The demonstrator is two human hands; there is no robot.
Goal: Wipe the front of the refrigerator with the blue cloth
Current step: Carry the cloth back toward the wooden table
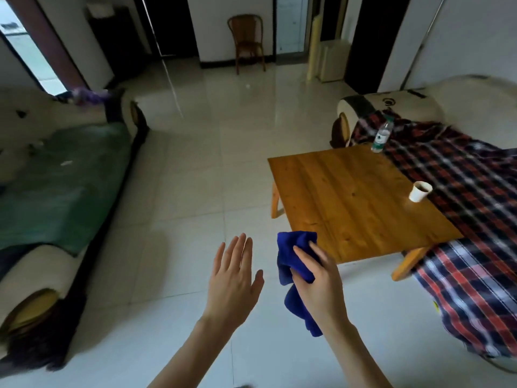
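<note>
My right hand (319, 284) grips a crumpled blue cloth (293, 247) above the tiled floor, just off the near corner of a low wooden table. Part of the cloth hangs down below the hand. My left hand (233, 275) floats beside it with straight, spread fingers and holds nothing. A small pale fridge-like cabinet (333, 61) stands against the far wall, right of the chair; I cannot tell for sure that it is the refrigerator.
The low wooden table (349, 197) carries a paper cup (419, 191) and a water bottle (382, 137). A sofa with a plaid cloth (461, 191) lies to the right, a sofa with a green cover (64, 186) to the left. A wooden chair (247, 42) stands at the far wall.
</note>
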